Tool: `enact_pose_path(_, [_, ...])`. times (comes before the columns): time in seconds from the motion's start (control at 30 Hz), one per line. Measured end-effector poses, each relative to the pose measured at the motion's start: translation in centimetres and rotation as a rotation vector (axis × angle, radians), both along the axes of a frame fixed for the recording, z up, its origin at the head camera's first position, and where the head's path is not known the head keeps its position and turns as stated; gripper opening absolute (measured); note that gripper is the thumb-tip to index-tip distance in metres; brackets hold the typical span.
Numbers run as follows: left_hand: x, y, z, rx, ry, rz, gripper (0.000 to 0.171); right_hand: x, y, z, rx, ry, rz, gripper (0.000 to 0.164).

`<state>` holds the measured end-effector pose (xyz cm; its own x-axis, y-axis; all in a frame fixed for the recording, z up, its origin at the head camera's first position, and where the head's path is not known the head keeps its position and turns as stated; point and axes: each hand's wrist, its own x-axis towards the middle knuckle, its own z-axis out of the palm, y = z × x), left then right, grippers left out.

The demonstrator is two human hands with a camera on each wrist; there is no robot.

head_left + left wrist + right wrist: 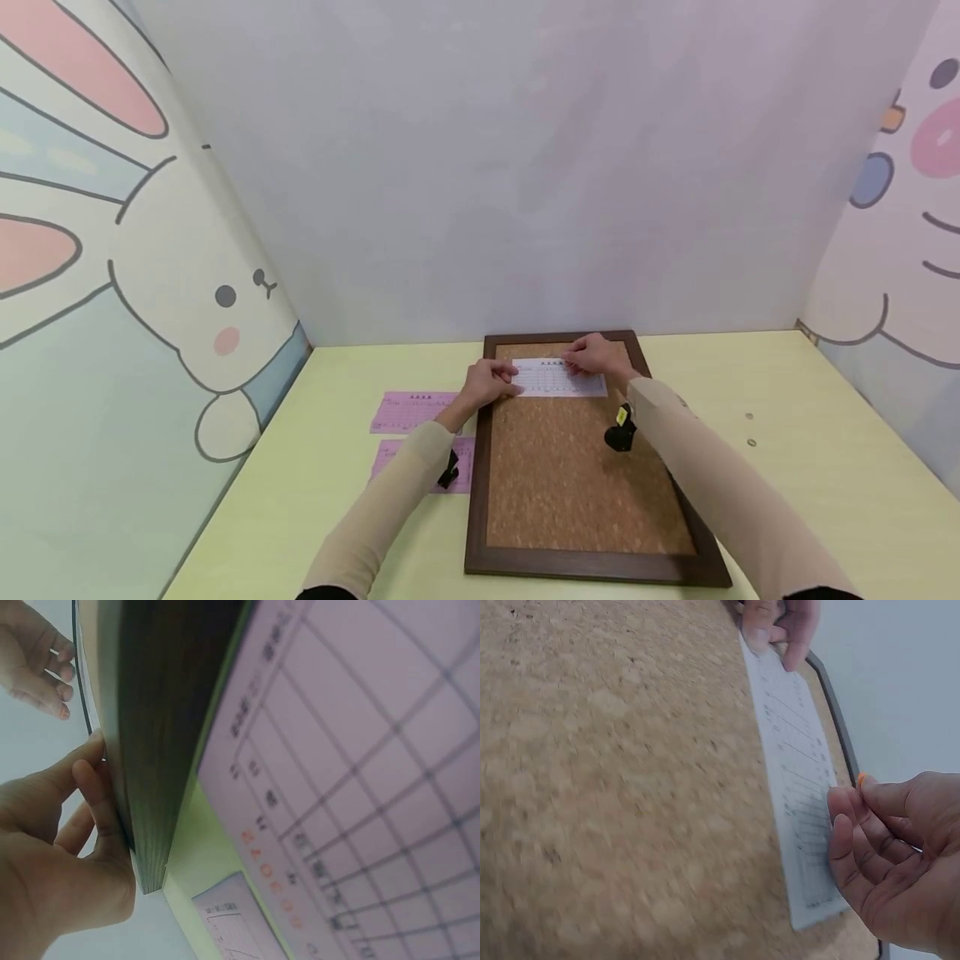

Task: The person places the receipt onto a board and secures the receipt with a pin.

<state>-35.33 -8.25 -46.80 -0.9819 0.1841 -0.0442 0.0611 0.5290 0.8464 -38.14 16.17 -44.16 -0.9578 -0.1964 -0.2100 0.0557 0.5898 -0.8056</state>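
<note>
A white printed form slip (547, 382) lies across the upper part of a cork board (570, 475) with a dark brown wooden frame. My left hand (486, 383) holds the slip's left end, thumb and fingertips at its edge. At the slip's upper right is my right hand (597, 354). Between its thumb and index finger it pinches a small orange pushpin (862, 780), mostly covered by the fingers. The other fingers (844, 840) of that hand bend over the slip's edge.
Left of the board, two pink printed slips (416, 411) lie on the pale yellow table (300, 467), the nearer one partly behind my left forearm. Small rings (751, 442) lie to the right. A grey wall (487, 208) rises behind the board, with rabbit-painted side panels (180, 317).
</note>
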Motion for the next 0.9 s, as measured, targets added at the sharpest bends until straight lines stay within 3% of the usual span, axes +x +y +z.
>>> enact_pose_path(0.13, [0.2,-0.1,-0.1,-0.005,0.001,-0.001,0.024,0.0,-1.1,-0.5,-0.049,-0.018,-0.011,0.028])
enact_pose_path(0.5, [0.2,-0.2,0.4,-0.011,0.021,-0.018,0.026,-0.2,-1.5,-0.5,-0.038,-0.025,-0.064,0.026])
enact_pose_path(0.9, [-0.1,-0.1,0.0,-0.018,0.024,-0.014,0.025,-0.3,-1.1,-0.6,0.018,-0.032,-0.025,0.026])
